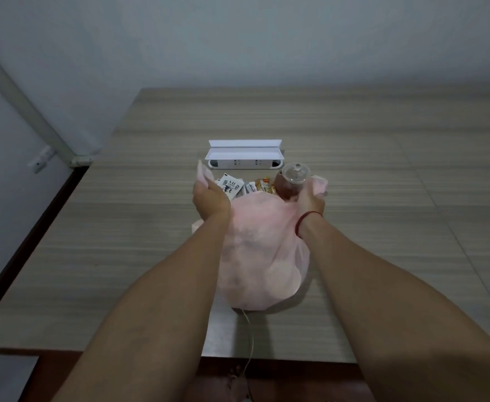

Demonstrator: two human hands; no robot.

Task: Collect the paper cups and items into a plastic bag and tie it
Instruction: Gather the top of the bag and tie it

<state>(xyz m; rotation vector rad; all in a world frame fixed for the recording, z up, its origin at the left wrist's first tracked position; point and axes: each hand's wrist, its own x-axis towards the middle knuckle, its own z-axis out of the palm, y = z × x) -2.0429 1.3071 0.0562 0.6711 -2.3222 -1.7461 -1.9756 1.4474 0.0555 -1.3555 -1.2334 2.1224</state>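
- Head view: the pink plastic bag [258,250] sits full and rounded on the wooden table [397,204], right in front of me and near the table's 6 o'clock edge.
- My left hand [209,198] is at the bag's 11 o'clock. Its fingers are closed round the left handle [203,173], and a pink strip of that handle sticks up out of my fist.
- My right hand [310,198] is at the bag's 1 o'clock. Its fingers are clamped on the right handle [321,184], which bunches out past my knuckles.
- The two handles are held apart, one on each side of the bag's mouth.
- I cannot make out through the plastic what the bag holds.
- A red bracelet [307,220] circles my right wrist.
- At 12 o'clock just beyond the bag lie a black-and-white packet [231,185] and some orange sachets [265,184].
- A glass teapot [291,181] of dark tea stands at 1 o'clock, just beside my right hand.
- Farther out at 12 o'clock is a white socket box [245,158] with its lid flipped up.
- A thin cord [249,338] runs from the bag's 6 o'clock side over the table edge.
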